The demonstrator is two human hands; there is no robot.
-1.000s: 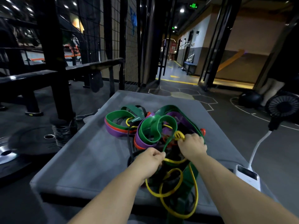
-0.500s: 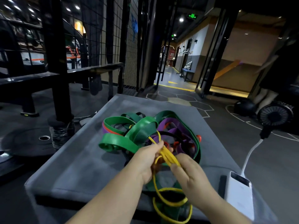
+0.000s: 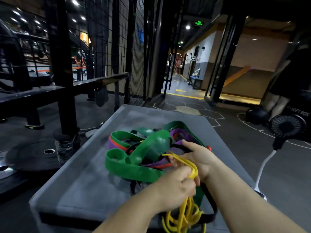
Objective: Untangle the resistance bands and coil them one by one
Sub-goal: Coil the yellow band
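Note:
A tangle of resistance bands lies on a grey padded box (image 3: 80,182): wide green bands (image 3: 134,167), purple bands (image 3: 183,137), thin red and black ones. A thin yellow band (image 3: 183,214) runs from the pile over the box's near edge, where it hangs in loops. My left hand (image 3: 176,185) grips the yellow band in a fist near the box's front. Just beyond it my right hand (image 3: 200,158) holds the same yellow strands where they leave the tangle, its index finger stretched out over the purple band.
A black weight plate (image 3: 33,155) and a wrapped black post base (image 3: 67,145) sit on the floor at left. A black fan (image 3: 287,126) with a white cable (image 3: 262,169) stands at right, a person's legs behind it. Black racks and mesh fill the far left.
The hands have swapped places along the yellow band: my left hand moved nearer and closed around it, my right hand reached forward to the tangle. More yellow loops hang over the front edge.

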